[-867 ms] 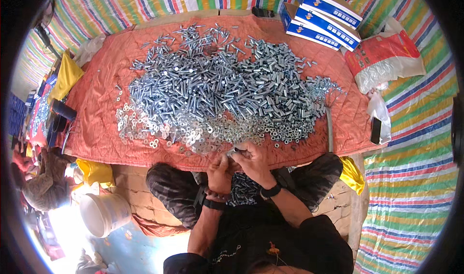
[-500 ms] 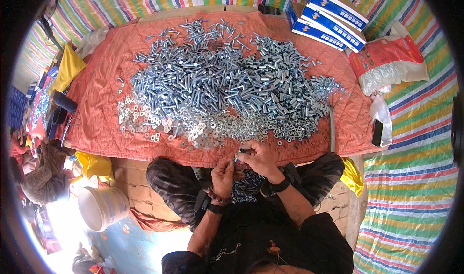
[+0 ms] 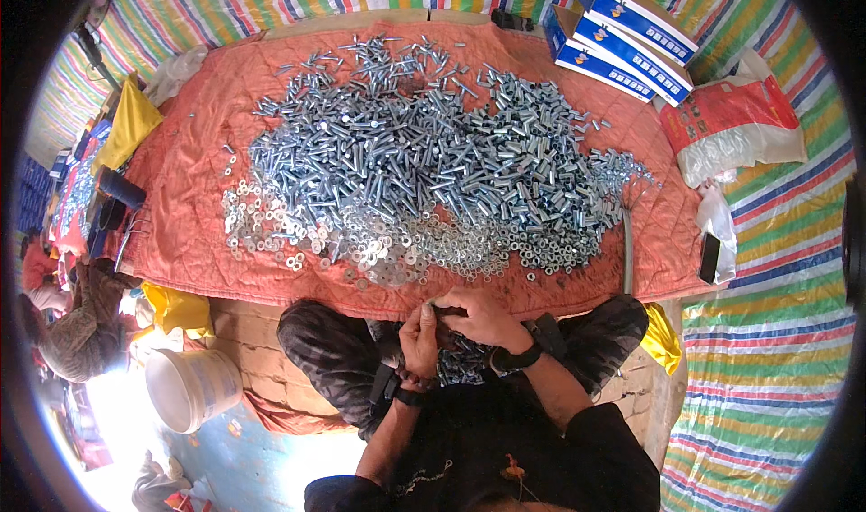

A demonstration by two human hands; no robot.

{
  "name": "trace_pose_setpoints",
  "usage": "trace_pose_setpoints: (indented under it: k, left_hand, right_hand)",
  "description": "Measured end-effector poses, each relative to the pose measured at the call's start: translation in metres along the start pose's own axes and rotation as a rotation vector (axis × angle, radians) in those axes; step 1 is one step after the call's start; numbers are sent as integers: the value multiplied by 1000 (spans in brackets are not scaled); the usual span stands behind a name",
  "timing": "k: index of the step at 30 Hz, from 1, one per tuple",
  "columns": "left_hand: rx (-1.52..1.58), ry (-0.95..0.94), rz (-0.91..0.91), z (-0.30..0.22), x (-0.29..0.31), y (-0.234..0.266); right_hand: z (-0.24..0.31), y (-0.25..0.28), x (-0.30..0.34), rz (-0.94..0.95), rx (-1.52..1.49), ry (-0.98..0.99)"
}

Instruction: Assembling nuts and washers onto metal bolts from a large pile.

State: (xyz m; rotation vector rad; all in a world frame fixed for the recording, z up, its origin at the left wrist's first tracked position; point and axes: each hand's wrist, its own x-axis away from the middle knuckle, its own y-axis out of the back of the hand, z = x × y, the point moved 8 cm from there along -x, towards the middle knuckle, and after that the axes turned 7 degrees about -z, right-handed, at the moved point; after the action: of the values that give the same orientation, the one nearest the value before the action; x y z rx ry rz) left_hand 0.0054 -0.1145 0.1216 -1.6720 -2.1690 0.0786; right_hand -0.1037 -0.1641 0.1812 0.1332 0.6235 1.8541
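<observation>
My left hand (image 3: 419, 341) and my right hand (image 3: 487, 317) meet above my lap, just off the near edge of the red quilted cloth (image 3: 180, 232). Thumb and fingers of both are pinched together at one spot; whatever small piece lies between them is mostly hidden. Beyond the hands spreads a big heap of metal bolts (image 3: 361, 142), with short metal sleeves (image 3: 528, 142) on its right side. Flat washers (image 3: 257, 219), spring washers (image 3: 446, 241) and nuts (image 3: 561, 254) fringe the near side. Between my crossed legs sits a pile of dark metal fasteners (image 3: 462, 364).
Blue and white boxes (image 3: 622, 52) are stacked at the far right, near a red and clear plastic bag (image 3: 735, 129). A black phone-like object (image 3: 710, 258) lies at the right edge. A white bucket (image 3: 191, 390) stands at lower left. Another person (image 3: 86, 332) sits at far left.
Both hands have come slightly lower and closer together. The right fingers have tilted down onto the left fingertips, and the shiny small piece seen between them earlier is now covered.
</observation>
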Motion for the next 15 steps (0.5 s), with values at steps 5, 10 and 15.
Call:
trace_pose_setpoints:
  k: [5, 10, 15]
  left_hand:
    - [92, 6, -103, -11, -9, 4]
    - [53, -59, -199, -16, -8, 13]
    - [78, 34, -179, -4, -13, 17]
  right_hand:
    - [-12, 1, -23, -214, -20, -56]
    - [-26, -20, -42, -231, 354, -147]
    - [-31, -10, -30, -314, 269, -92]
